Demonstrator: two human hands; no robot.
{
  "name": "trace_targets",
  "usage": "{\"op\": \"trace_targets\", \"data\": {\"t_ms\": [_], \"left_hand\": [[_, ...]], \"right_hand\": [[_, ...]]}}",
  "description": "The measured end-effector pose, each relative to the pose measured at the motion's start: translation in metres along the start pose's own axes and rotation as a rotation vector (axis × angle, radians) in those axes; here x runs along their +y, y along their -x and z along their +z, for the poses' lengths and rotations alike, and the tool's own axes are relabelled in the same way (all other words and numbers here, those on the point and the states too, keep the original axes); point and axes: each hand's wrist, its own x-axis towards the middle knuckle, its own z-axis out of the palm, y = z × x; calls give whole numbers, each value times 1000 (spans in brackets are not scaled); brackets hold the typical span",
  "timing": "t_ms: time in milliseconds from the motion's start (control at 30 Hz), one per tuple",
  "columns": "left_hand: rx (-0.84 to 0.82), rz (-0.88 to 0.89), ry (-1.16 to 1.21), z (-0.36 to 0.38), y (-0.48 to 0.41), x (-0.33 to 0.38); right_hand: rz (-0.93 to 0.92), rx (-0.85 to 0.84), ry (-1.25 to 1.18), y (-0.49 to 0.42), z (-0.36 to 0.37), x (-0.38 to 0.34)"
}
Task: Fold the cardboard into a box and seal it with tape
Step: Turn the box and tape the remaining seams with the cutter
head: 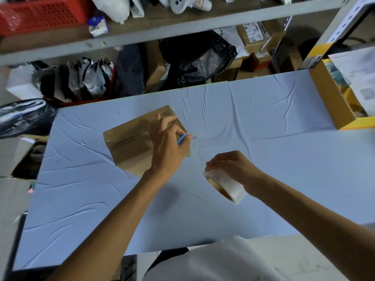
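Observation:
A small brown cardboard box (129, 142) sits folded up on the blue-covered table (253, 122), its top flaps closed with a seam running across. My left hand (168, 147) rests over the box's right side and pinches a small blue cutter (182, 139) whose tip points right. A clear strip of tape (197, 147) stretches from the box's right edge toward the roll. My right hand (233, 169) grips the roll of clear tape (225, 186) just above the table, to the right of the box and nearer to me.
An open yellow-edged cardboard carton (332, 98) with papers stands at the table's right end. Behind the table are shelves (162, 31) with bags, parcels and a red basket (40, 15). Black bags (24, 116) lie left of the table.

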Motion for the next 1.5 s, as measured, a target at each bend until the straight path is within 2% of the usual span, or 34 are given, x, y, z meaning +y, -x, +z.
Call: {"op": "trace_targets", "data": {"t_ms": [100,433,767,1033,1300,1500], "left_hand": [[-46,-54,68,3,4,0],[-88,-43,-6,-2,-4,-1],[-260,-40,-32,-10,-14,4],[-305,-118,88,-11,-23,2],[-284,-67,-13,-9,-18,5],[-434,-72,-76,-22,-25,10]], "right_hand": [[3,8,-11,-1,1,1],[9,31,-22,-4,-1,0],[117,84,-11,-8,-10,2],[20,149,142,-17,-6,7],[5,153,225,-22,-6,11],[10,183,216,-33,-9,9]]}}
